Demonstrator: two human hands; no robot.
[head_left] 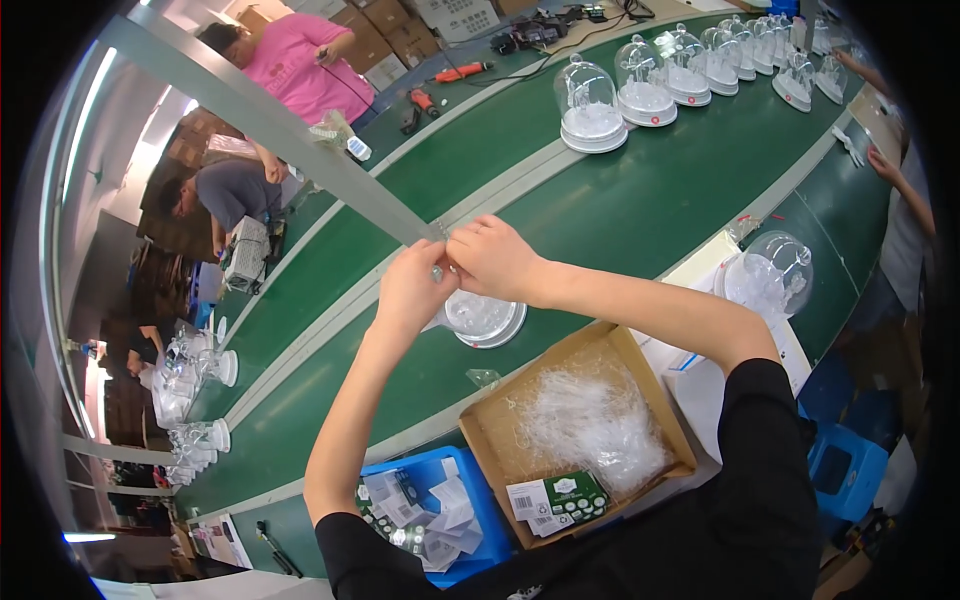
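Note:
My left hand point(416, 284) and my right hand point(494, 258) meet in front of me, fingers closed and pinched together. A small, shiny, greyish piece point(437, 273) shows between the fingertips, too small to name. Just behind and below them stands a clear dome on a round white base point(488, 325), with the hands covering its upper part. Whether the fingers touch the dome, I cannot tell. At my near side lies an open cardboard box point(478, 425) with a heap of clear thin strands point(595, 415) and printed green and white cards point(560, 497).
A blue bin point(490, 500) of cards and papers sits left of the box. Another dome point(780, 275) stands at right. Several domes point(590, 105) line the far green conveyor point(500, 190). A metal post point(270, 120) slants overhead. Co-workers point(305, 65) are across the line and at right.

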